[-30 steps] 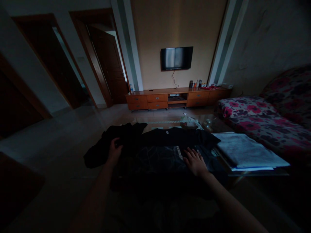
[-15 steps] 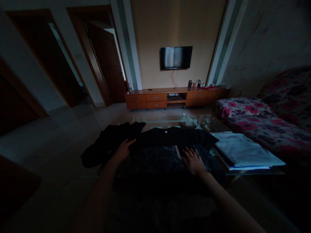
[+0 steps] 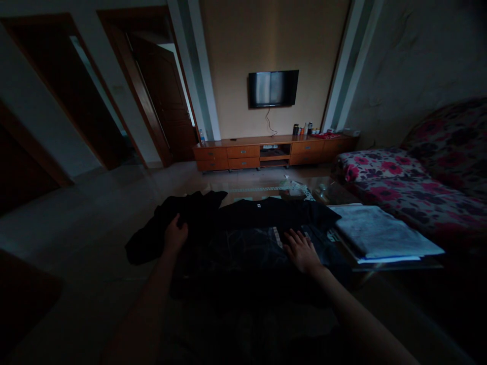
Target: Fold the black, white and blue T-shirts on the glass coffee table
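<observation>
A black T-shirt (image 3: 247,215) lies spread on a glass table, its small white neck label on the far side and a faint pattern across the middle. My right hand (image 3: 302,251) rests palm down on the shirt's right part, open, fingers outstretched beside a pale printed strip. To the left, my left hand (image 3: 176,235) is at the near side of a rumpled heap of black clothing (image 3: 152,235). Its thumb and forefinger stand apart, with nothing visible between them; the other fingers are lost in the dark.
Folded pale cloth (image 3: 384,233) lies at the table's right side. Beyond it is a flowered sofa (image 3: 403,187). A small glass vessel (image 3: 322,189) stands on the table's far right. Farther back are a wooden TV cabinet (image 3: 243,157) and a wall-mounted television (image 3: 273,88).
My left hand has moved left, from the T-shirt's left edge onto the black heap, and its forefinger now points away from me. The right hand stays on the shirt.
</observation>
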Available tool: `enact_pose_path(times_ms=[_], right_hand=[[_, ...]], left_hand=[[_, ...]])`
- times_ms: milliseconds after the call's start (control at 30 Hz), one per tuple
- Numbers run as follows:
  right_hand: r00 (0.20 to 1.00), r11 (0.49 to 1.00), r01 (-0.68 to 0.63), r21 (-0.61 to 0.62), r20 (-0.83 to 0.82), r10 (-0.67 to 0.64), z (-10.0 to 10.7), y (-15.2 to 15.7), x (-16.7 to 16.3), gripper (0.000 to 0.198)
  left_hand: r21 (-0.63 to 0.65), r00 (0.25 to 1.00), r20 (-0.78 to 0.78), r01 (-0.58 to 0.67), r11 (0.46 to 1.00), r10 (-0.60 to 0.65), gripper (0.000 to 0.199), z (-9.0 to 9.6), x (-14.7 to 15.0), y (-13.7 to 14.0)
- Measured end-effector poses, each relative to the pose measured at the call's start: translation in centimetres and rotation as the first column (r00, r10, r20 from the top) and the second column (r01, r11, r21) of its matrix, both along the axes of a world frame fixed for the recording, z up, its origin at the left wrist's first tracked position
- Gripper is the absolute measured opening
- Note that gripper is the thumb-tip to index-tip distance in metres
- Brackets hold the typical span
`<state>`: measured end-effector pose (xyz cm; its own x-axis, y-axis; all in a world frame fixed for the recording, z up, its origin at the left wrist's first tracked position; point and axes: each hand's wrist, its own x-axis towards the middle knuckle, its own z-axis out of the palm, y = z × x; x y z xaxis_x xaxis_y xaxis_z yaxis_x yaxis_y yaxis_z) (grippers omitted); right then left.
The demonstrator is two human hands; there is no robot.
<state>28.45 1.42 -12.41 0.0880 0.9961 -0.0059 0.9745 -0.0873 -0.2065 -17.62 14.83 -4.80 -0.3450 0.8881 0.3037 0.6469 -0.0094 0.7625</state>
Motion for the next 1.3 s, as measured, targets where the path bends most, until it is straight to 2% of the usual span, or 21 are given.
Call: enact_pose_path(times_ms=[67,200,233,300,367,400,467,533,633,700,767,900,1033,1100,1233,1300], right_hand=[[1.000,1.000,-0.004,0.003,0.004,0.004,0.0,0.0,0.0,0.060],[1.000,1.000,-0.011,-0.006,0.009,0.012,0.0,0.0,0.1,0.060],[1.000,1.000,-0.012,-0.010,0.008,0.012,0.0,0.0,0.1,0.060],[1.000,1.000,-0.015,-0.011,0.005,0.015,0.0,0.0,0.0,0.061],[1.000,1.000,-0.015,-0.007,0.004,0.015,0.1,0.0,-0.1,0.061],[1.000,1.000,-0.012,-0.005,0.005,0.012,0.1,0.0,-0.1,0.061],[1.000,1.000,-0.005,-0.006,0.011,0.005,0.1,0.0,-0.2,0.060],[1.000,1.000,-0.004,-0.006,0.017,0.004,0.1,0.0,-0.3,0.060],[1.000,1.000,-0.006,-0.013,0.013,0.006,0.1,-0.1,-0.3,0.060],[1.000,1.000,-0.005,-0.012,0.007,0.005,0.1,-0.1,-0.3,0.060],[1.000,1.000,-0.003,-0.010,0.003,0.003,0.0,-0.1,-0.2,0.060],[1.000,1.000,-0.005,-0.011,0.002,0.005,0.0,0.0,-0.2,0.060],[1.000,1.000,-0.007,-0.002,0.002,0.007,0.0,0.0,-0.2,0.060],[1.000,1.000,-0.007,-0.001,0.002,0.007,0.0,-0.1,-0.2,0.060],[1.000,1.000,-0.010,-0.003,0.010,0.010,0.3,-0.3,-0.3,0.060],[1.000,1.000,-0.011,-0.011,0.010,0.011,0.5,-0.3,-0.3,0.060]], left_hand=[[-0.002,0.999,-0.037,0.020,1.000,-0.020,0.077,0.0,-0.2,-0.3],[-0.235,0.992,-0.037,0.108,0.966,-0.119,0.062,0.6,-0.5,-0.8],[-0.251,0.989,-0.085,0.097,0.963,-0.121,0.058,0.9,-0.3,-0.9],[-0.160,0.959,-0.253,0.085,0.984,-0.124,0.058,1.8,0.9,-1.1],[-0.041,0.884,-0.440,0.156,0.987,-0.158,0.064,2.8,3.1,-1.6],[-0.042,0.836,-0.505,0.222,0.974,-0.213,0.068,3.1,4.7,-2.1],[-0.106,0.716,-0.606,0.359,0.927,-0.347,0.080,3.1,8.1,-3.1],[-0.207,0.588,-0.661,0.455,0.866,-0.467,0.091,2.3,11.4,-4.2],[-0.386,0.421,-0.663,0.516,0.765,-0.619,0.092,0.0,14.9,-5.4],[-0.444,0.367,-0.653,0.523,0.728,-0.662,0.088,-1.3,15.8,-5.8],[-0.448,0.371,-0.645,0.525,0.724,-0.668,0.086,-2.0,16.2,-5.8],[-0.415,0.425,-0.624,0.530,0.739,-0.655,0.088,-2.1,16.6,-5.6],[-0.379,0.448,-0.568,0.602,0.702,-0.691,0.112,-2.7,17.4,-6.0],[-0.346,0.474,-0.504,0.655,0.672,-0.722,0.118,-2.9,17.5,-6.3],[-0.340,0.453,-0.423,0.723,0.601,-0.785,0.116,-1.9,16.2,-6.7],[-0.397,0.451,-0.439,0.679,0.617,-0.778,0.117,-1.0,14.8,-6.7]])
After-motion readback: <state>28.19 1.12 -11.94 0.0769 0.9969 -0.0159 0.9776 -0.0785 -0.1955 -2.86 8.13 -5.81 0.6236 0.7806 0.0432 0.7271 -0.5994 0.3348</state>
